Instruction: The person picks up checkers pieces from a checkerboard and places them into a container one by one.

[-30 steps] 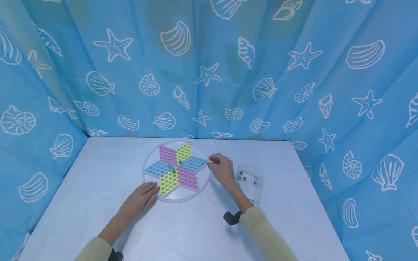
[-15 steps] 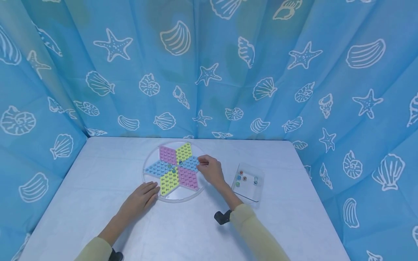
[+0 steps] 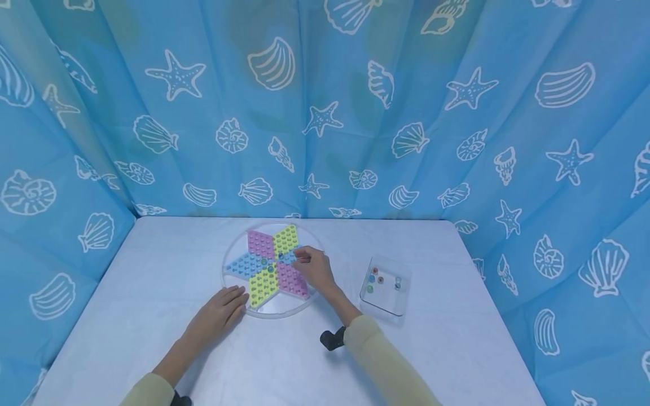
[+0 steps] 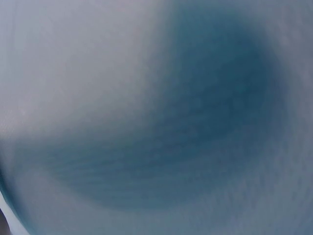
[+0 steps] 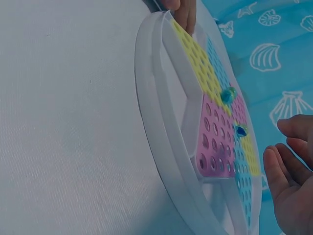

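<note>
A round Chinese checkers board [image 3: 284,311] with a pink, yellow and blue star lies on the table. Near its centre sit a few glass marbles [image 3: 271,269], green and blue. My left hand [image 3: 218,310] rests at the board's front left rim with fingers extended; its fingers [image 5: 184,17] also show at the rim in the right wrist view. My right hand [image 3: 316,269] is over the blue right-hand point, fingers bent toward the thumb. I cannot tell whether a marble is between its fingertips. The left wrist view is a blur of cloth and shadow.
A clear plastic tray [image 3: 383,309] with several marbles stands right of the board. White cloth [image 3: 437,349] covers the table. A blue curtain [image 3: 345,158] with shell prints hangs behind and at both sides.
My right hand has moved left from the board's right rim to over the blue point, uncovering the tray. My left hand and the visible marbles have stayed in place.
</note>
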Tool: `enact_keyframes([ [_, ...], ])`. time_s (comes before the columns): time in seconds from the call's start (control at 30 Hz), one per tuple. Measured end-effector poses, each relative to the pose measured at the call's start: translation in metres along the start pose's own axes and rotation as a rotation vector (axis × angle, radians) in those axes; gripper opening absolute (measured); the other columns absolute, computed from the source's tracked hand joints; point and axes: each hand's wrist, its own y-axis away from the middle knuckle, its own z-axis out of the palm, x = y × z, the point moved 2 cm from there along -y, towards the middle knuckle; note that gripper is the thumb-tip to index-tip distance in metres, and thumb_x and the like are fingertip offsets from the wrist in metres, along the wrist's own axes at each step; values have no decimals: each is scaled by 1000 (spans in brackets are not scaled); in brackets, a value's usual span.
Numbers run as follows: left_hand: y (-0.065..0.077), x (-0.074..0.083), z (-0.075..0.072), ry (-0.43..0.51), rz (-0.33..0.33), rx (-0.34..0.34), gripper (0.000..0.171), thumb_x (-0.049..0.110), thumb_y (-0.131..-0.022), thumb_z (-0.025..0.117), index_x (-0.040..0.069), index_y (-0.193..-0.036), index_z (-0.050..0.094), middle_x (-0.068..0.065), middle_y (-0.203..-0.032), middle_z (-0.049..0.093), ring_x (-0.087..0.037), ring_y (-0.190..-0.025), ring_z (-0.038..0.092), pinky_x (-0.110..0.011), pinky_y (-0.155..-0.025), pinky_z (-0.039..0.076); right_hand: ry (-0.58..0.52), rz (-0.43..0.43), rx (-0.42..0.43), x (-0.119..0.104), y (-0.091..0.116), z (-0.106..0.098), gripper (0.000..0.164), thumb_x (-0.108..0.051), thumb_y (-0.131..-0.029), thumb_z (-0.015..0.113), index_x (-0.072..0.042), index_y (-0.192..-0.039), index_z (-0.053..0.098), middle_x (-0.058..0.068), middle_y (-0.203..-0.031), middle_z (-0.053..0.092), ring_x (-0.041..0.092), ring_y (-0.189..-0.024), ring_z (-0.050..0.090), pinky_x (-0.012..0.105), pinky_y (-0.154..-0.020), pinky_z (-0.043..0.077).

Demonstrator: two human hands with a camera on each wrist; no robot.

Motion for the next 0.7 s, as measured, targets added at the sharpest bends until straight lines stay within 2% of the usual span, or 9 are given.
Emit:
enact_keyframes([
  [0.13, 0, 1, 0, 12, -21, -9, 36, 22, -98, 65, 4, -129, 65, -14, -136, 60, -34, -129, 53, -49, -114, 36, -1, -5, -8, 1, -3, 7, 28, -11, -91, 72, -7, -118, 69, 6, -112, 71, 20, -102, 68, 29, -88, 58],
  [0.33, 0, 0, 0, 13, -4, 5, 36, 21, -97, 66, 3, -129, 66, -15, -135, 61, -35, -128, 53, -50, -114, 37, 5, 15, -24, 1, -12, 16, 27, -11, -91, 72, -8, -118, 69, 8, -114, 70, 17, -101, 68, 27, -87, 58],
  [0.53, 1, 1, -1, 21, 29, 39, 36, 17, -95, 68, 1, -127, 66, -17, -133, 61, -36, -126, 54, -52, -112, 38, -37, 28, -15, 3, -19, 23, 28, -10, -90, 72, -7, -118, 69, 7, -113, 70, 18, -100, 68, 26, -85, 58],
  [0.7, 0, 1, 1, 23, 19, 34, 36, 19, -96, 67, 2, -127, 66, -16, -134, 61, -36, -127, 54, -52, -113, 37, -19, 33, -7, 6, -23, 26, 28, -10, -90, 72, -7, -118, 69, 6, -111, 70, 18, -101, 68, 27, -88, 58],
])
